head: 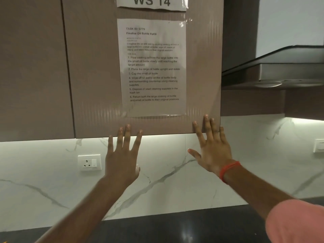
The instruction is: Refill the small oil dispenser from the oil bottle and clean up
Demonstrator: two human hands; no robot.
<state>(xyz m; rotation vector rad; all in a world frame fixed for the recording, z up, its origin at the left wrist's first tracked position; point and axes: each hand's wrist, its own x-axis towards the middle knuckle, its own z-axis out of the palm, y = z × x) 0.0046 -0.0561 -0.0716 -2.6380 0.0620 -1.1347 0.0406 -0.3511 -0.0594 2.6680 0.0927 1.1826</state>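
Neither the oil bottle nor the small dispenser shows in the head view. My left hand (122, 155) is raised with straight, spread fingers, its fingertips over the lower edge of a brown wall cabinet door (91, 85). My right hand (213, 148), with an orange band at the wrist, is raised the same way beside it, fingers spread and reaching the door's lower right corner. Both hands hold nothing. A printed task sheet (152, 67) is taped to the door above them.
A white marble-patterned backsplash (175, 181) runs below the cabinets, with a wall socket (89, 162) at left and a switch plate (319, 145) at far right. A dark countertop (175, 230) lies at the bottom. A steel range hood (280, 71) juts out at right.
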